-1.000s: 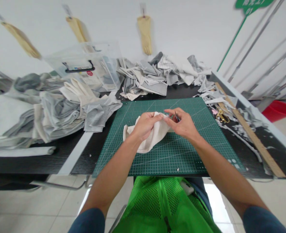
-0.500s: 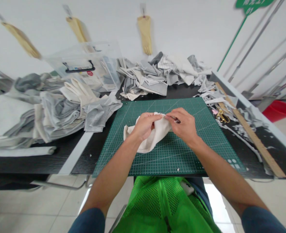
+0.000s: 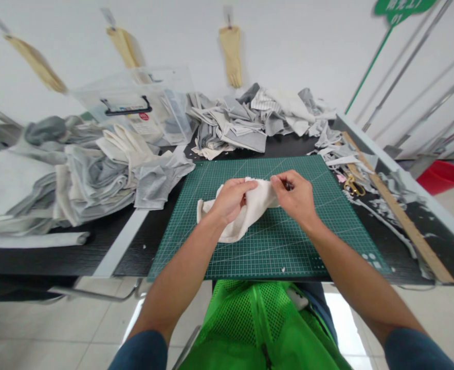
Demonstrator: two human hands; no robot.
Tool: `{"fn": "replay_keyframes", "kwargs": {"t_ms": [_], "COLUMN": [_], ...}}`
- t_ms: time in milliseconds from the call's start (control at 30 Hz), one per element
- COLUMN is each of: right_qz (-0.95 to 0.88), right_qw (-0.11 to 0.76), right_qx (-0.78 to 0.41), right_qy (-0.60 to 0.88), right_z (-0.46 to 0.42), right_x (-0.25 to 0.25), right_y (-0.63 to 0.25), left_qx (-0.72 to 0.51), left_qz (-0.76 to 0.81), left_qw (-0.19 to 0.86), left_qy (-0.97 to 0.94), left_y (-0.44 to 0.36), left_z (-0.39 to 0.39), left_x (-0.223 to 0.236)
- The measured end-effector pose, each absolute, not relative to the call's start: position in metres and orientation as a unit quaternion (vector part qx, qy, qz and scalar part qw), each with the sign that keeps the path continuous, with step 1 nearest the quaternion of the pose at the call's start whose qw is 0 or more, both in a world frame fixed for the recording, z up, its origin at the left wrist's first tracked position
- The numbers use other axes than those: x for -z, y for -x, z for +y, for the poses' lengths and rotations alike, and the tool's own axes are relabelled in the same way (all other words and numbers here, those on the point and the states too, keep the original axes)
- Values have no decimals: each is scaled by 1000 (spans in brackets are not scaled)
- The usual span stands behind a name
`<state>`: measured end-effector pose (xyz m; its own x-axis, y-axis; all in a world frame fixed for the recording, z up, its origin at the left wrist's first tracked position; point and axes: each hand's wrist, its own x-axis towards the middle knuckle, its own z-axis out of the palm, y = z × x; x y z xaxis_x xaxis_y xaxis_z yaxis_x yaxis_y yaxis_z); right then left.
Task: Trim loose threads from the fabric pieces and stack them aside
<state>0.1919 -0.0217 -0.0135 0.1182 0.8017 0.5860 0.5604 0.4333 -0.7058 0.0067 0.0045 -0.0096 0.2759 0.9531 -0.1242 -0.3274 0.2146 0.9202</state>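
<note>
A cream piece of cloth (image 3: pixel 246 216) lies bunched on the green cutting mat (image 3: pixel 273 241). My left hand (image 3: pixel 230 198) is closed on its upper edge, fingers curled over the fabric. My right hand (image 3: pixel 294 195) pinches the same edge a little to the right, and a small dark tool, perhaps thread snips, pokes out between its fingers. The cloth's top edge is stretched between the two hands. Both forearms reach in from the bottom of the view.
Heaps of grey and white fabric (image 3: pixel 76 174) fill the left of the black table, more pieces (image 3: pixel 250 118) at the back. A clear plastic box (image 3: pixel 134 103) stands behind. Gold scissors (image 3: pixel 352 185) and a wooden ruler (image 3: pixel 400 218) lie at the right. A green mesh bag (image 3: pixel 257 324) hangs at my lap.
My right hand has slid to the right along the cloth's top edge, pulling it out straighter. The left hand has stayed on the cloth with its grip unchanged.
</note>
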Motion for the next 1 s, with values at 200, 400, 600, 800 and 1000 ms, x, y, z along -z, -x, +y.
{"fn": "replay_keyframes", "kwargs": {"t_ms": [200,400,600,800,1000], "right_qz": [-630,-744,-770,-774,-769], "right_qw": [510,484,467,463,464], "right_qx": [-133,-51,-18,-6,-3], "right_qy": [571,458,435,432,439], "right_z": [-15,-17,-16,-16,-16], "right_x": [18,16,23,25,24], "right_y": [-199,-201,-197,-194,-194], "left_qx": [-497,-525,-538,-550,-555], "left_qz": [380,373,346,347,357], "left_qw": [675,675,691,676,664], "left_qy": [-391,-360,-335,-348,-353], "left_y": [-7,-6,-3,-3,-3], "left_z": [3,8,14,10,8], "left_x": [6,10,13,9,6]}}
